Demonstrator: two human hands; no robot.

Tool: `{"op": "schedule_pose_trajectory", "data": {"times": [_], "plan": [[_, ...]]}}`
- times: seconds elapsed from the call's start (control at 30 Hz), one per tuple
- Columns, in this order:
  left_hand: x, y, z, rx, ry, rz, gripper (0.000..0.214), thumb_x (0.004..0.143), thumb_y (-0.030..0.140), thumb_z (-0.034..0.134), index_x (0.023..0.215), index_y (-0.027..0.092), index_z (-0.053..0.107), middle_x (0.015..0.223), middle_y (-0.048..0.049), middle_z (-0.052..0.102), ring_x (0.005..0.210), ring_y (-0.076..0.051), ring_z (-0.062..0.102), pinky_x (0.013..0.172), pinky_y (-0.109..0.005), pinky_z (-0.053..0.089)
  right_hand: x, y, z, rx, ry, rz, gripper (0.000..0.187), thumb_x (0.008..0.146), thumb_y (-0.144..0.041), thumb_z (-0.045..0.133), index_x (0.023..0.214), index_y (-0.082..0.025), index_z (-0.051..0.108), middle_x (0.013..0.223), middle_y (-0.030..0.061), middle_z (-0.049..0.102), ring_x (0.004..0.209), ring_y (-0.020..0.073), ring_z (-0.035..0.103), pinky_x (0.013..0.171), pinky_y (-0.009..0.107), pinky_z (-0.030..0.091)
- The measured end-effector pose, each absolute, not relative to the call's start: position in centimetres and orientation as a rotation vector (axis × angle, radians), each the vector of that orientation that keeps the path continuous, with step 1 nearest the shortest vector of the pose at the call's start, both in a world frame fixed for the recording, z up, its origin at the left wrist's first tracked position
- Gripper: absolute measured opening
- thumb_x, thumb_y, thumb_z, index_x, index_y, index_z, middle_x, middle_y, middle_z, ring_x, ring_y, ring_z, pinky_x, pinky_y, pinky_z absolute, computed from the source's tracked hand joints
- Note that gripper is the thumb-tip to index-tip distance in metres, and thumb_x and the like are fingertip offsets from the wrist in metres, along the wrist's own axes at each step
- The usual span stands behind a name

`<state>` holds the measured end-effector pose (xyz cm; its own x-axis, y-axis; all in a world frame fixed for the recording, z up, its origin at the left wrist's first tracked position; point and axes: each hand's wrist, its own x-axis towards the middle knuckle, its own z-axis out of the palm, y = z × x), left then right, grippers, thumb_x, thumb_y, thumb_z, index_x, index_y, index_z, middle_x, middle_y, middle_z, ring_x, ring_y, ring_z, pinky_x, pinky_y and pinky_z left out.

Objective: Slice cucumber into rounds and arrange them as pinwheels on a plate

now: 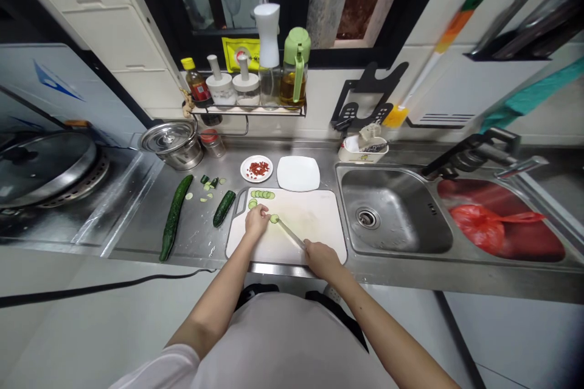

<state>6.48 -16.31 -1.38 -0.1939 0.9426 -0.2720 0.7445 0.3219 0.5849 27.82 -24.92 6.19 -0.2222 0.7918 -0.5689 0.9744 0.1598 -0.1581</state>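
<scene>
My right hand [323, 259] is wrapped round the handle of a kitchen knife [292, 234], whose blade points up and left over the white cutting board [326, 219]. At the knife's tip is a round cucumber slice [274, 218]. My left hand [257, 222] is just left of that slice, over the board, its fingers loosely bent and the thumb apart, with nothing visible between them. Beyond it, a row of cucumber slices [263, 194] lies along the board's upper left, with more slices [252, 203] just below, close to my fingertips.
Left of the board lie a cucumber piece [224, 208], a long whole cucumber [176, 217] and scraps [210, 183]. Behind it stand a plate of chopped red pieces [256, 169] and a white plate [298, 173]. A sink [396, 209] is to the right, a lidded pot [171, 144] at back left.
</scene>
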Motion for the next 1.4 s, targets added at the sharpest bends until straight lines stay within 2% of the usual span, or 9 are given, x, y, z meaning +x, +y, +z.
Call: {"op": "schedule_pose_trajectory", "data": {"times": [0.5, 0.8, 1.1, 1.4], "plan": [[6.5, -16.1, -1.4, 1.450, 2.001, 0.423, 0.016, 0.078, 0.020, 0.066, 0.093, 0.024, 0.065, 0.084, 0.0013, 0.066, 0.081, -0.015, 0.062, 0.073, -0.024, 0.042, 26.8, -23.6, 7.2, 1.632, 2.096, -0.723, 0.030, 0.093, -0.010, 0.034, 0.114, -0.014, 0.055, 0.102, 0.0156, 0.068, 0.097, 0.0219, 0.066, 0.074, 0.029, 0.045], [6.5, -16.2, -1.2, 1.461, 1.997, 0.419, 0.016, 0.078, 0.019, 0.066, 0.093, 0.023, 0.065, 0.083, 0.0012, 0.066, 0.081, -0.015, 0.062, 0.072, -0.024, 0.041, 26.7, -23.5, 7.3, 1.626, 2.122, -0.693, 0.032, 0.089, -0.006, 0.035, 0.113, -0.013, 0.056, 0.102, 0.0152, 0.069, 0.097, 0.0235, 0.066, 0.072, 0.030, 0.045], [6.4, -16.2, -1.4, 1.483, 1.995, 0.431, 0.015, 0.078, 0.019, 0.066, 0.093, 0.023, 0.064, 0.082, 0.0011, 0.065, 0.080, -0.015, 0.061, 0.071, -0.024, 0.041, 26.6, -23.6, 7.1, 1.628, 2.121, -0.709, 0.034, 0.089, -0.006, 0.035, 0.115, -0.012, 0.056, 0.102, 0.0155, 0.069, 0.096, 0.0248, 0.067, 0.070, 0.031, 0.046], [6.5, -16.3, -1.8, 1.489, 1.997, 0.462, 0.016, 0.078, 0.020, 0.066, 0.094, 0.022, 0.065, 0.081, 0.0006, 0.065, 0.082, -0.015, 0.061, 0.073, -0.024, 0.041, 28.2, -24.5, 6.3, 1.645, 2.106, -0.717, 0.030, 0.093, -0.013, 0.035, 0.113, -0.015, 0.057, 0.102, 0.0158, 0.069, 0.099, 0.0251, 0.066, 0.075, 0.032, 0.046]]}}
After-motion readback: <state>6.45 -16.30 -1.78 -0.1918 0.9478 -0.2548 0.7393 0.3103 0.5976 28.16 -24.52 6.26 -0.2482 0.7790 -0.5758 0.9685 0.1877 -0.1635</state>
